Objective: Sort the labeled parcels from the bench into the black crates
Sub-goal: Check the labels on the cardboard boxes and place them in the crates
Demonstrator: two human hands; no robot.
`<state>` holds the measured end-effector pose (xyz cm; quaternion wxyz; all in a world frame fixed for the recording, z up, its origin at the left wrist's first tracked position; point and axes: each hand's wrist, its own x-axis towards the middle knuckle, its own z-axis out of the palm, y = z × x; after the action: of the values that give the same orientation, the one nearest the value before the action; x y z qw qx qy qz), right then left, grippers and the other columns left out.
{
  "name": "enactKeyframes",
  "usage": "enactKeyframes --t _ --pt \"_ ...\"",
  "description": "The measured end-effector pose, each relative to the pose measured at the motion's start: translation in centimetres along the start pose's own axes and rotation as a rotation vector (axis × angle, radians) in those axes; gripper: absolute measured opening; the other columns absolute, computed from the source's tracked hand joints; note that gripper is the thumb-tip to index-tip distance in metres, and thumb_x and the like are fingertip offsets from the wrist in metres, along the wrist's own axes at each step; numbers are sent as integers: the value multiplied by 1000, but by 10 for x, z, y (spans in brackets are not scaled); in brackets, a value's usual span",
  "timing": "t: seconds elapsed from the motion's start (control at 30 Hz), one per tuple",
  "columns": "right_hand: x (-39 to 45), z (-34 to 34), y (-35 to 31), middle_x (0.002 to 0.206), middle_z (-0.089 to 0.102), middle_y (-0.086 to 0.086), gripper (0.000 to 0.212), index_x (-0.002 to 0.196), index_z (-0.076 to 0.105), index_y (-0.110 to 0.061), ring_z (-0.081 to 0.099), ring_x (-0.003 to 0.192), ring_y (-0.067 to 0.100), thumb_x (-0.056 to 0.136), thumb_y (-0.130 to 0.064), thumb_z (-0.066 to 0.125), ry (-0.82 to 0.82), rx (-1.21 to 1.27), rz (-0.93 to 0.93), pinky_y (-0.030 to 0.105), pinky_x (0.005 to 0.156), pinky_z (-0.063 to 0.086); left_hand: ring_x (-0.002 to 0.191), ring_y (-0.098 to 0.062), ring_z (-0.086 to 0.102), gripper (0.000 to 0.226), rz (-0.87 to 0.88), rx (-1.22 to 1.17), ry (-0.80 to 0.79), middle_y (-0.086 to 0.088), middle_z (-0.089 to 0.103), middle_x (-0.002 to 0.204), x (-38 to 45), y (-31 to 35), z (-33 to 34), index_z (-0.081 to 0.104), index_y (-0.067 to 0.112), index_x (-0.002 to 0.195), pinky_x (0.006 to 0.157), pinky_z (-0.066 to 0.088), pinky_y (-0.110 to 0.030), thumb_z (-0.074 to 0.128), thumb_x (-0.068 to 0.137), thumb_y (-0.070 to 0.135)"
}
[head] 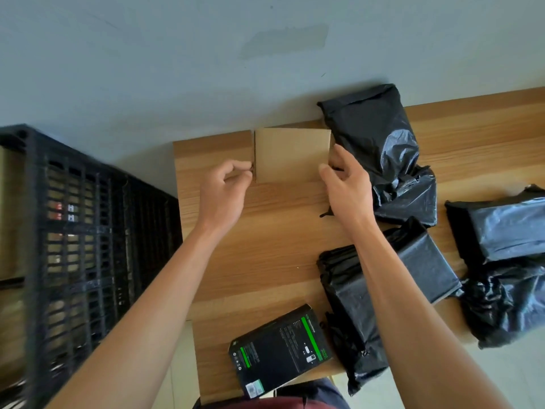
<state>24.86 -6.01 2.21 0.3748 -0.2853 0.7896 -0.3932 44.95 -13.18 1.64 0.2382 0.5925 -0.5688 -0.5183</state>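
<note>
Your left hand [222, 191] pinches the cardboard box's [292, 154] left edge; your right hand [348, 184] curls its fingers on the right edge. The box sits at the table's [265, 231] far edge. The black crate [73, 231] is cut off left, its contents blurred.

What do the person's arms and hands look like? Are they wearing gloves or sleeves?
No gloves and no sleeves in view. Both the left hand and the right hand are bare, and so are both forearms. No watch, ring or bracelet shows. At the bottom edge you can see a bit of dark red and navy clothing.
</note>
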Motion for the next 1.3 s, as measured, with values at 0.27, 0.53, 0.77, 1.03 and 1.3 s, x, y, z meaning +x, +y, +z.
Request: enactKeyframes --t 0.27,0.53,0.77,1.03,1.3 --pt "-51 -11 -30 72 54 15 59 74 50 -13 60 69 19 98 -67 50 31 139 74 61 76 59 115 0 66 22 139 -49 10 7 72 125 -52 17 -28 74 25 116 106 51 -27 63 101 14" --pt "-81 -6 -28 123 71 -11 43 145 60 -23 66 112 0 102 -26 65 -14 142 -33 21 96 54 121 -3 64 34 93 -184 11 12 71 127 -80 27 -46 65 20 136 108 50 -39 53 107 31" --pt "-103 4 -21 111 75 -16 40 133 67 -20 69 104 -4 99 0 58 -71 249 -109 18 89 56 116 -5 67 31 44 -232 126 11 71 124 -92 27 -52 65 23 129 105 54 -47 64 102 36" --pt "-105 7 -21 104 77 -6 26 107 72 -17 73 99 11 97 -41 70 -20 320 -23 46 89 63 117 -5 67 37 65 -280 103 7 72 127 -105 24 -51 63 15 135 107 53 -39 66 98 8" --pt "-120 8 -17 110 77 -6 25 113 71 -18 72 105 8 96 -37 73 -123 296 -29 44 91 62 115 -15 70 33 108 -422 213 2 76 120 -107 23 -54 69 21 125 101 57 -46 71 94 10"
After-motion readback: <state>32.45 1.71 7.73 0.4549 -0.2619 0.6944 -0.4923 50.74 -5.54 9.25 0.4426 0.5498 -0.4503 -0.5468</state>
